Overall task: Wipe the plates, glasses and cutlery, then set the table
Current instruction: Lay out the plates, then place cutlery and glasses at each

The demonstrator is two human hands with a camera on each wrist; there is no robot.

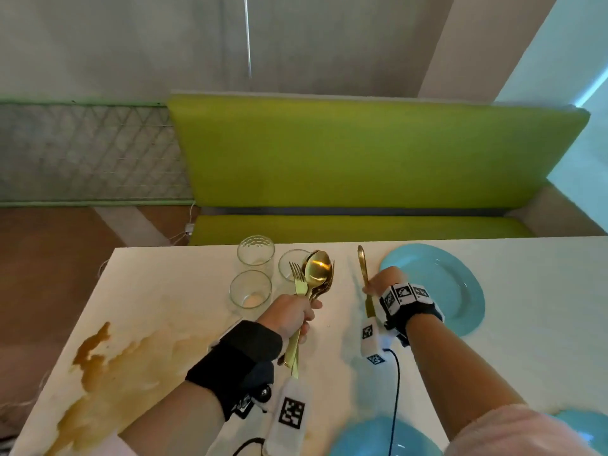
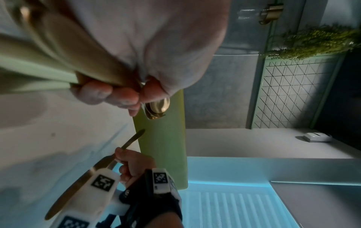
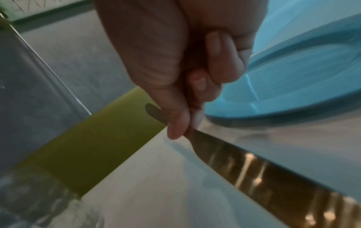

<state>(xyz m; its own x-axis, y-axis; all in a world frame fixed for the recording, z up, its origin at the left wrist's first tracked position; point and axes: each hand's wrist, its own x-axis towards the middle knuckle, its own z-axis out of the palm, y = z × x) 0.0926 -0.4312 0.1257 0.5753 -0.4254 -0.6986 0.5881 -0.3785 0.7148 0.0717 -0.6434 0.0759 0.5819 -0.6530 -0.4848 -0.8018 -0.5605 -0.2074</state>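
My left hand (image 1: 296, 315) grips a bundle of gold spoons and forks (image 1: 315, 274) upright above the white table (image 1: 184, 291); in the left wrist view the fingers (image 2: 109, 94) wrap the handles and a spoon bowl (image 2: 158, 106) sticks out. To its right, my right hand (image 1: 378, 286) pinches a gold knife (image 1: 363, 268) mid-shaft, handle end pointing away and the blade (image 3: 254, 166) towards me, just above the table. A blue plate (image 1: 460, 291) lies right of that hand. Three clear glasses (image 1: 250, 289) stand left of the cutlery bundle.
A brown spill (image 1: 95, 357) stains the table's left side. Two more blue plates (image 1: 378, 436) sit at the near edge, partly under my right arm. A green bench (image 1: 362, 153) runs behind the table's far edge.
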